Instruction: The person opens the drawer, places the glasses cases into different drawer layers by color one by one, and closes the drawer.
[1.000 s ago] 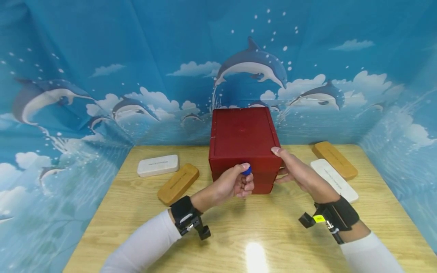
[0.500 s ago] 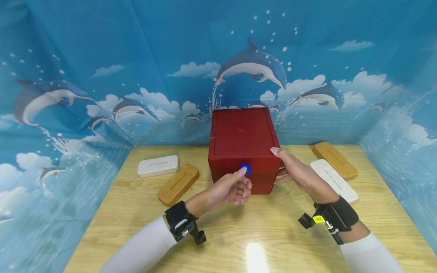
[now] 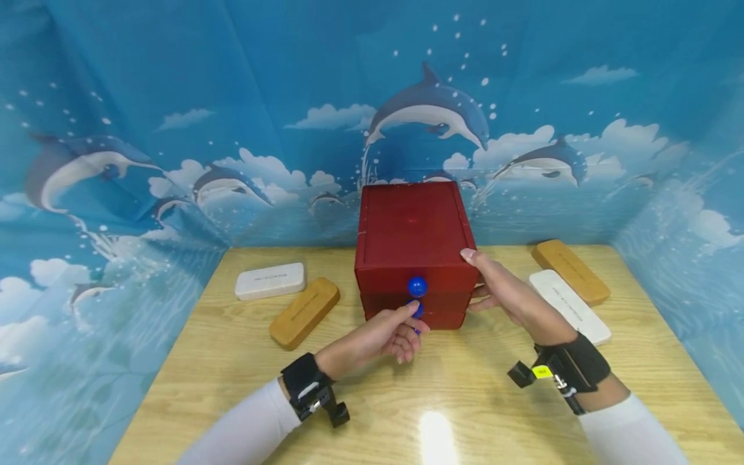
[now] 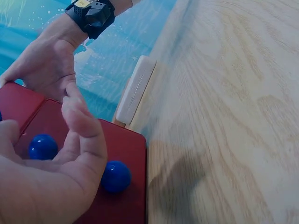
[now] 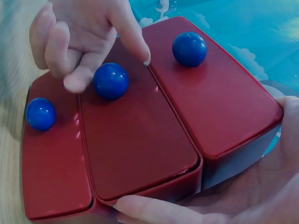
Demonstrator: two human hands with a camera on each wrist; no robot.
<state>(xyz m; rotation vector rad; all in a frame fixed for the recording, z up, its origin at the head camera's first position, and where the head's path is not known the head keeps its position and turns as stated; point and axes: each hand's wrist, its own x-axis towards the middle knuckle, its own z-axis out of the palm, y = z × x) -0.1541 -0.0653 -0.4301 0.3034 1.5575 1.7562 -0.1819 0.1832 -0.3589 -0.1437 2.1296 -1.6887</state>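
A: Where does the box stand?

B: On the wooden table, at its 12 o'clock side, before the dolphin backdrop. Three red drawers, one above another, each bear a round blue knob. In the right wrist view, the top knob lies at 2 o'clock from the middle knob, the bottom knob at 8.

A: And the left hand?

B: Near 7 o'clock from the box, at the middle knob. Its thumb and index finger are apart: in the right wrist view, the thumb tip is at 2 o'clock from that knob, the index tip at 9. Whether the index tip touches it cannot be told.

A: The right hand?

B: Between 3 and 4 o'clock from the box. Thumb and fingers are spread, the thumb on the top front corner, the fingers along the side.

A: What flanks the box?

B: One white case at 9 o'clock and one brown case at 8; a second brown case at 3, with a second white case just beside it, towards 4.
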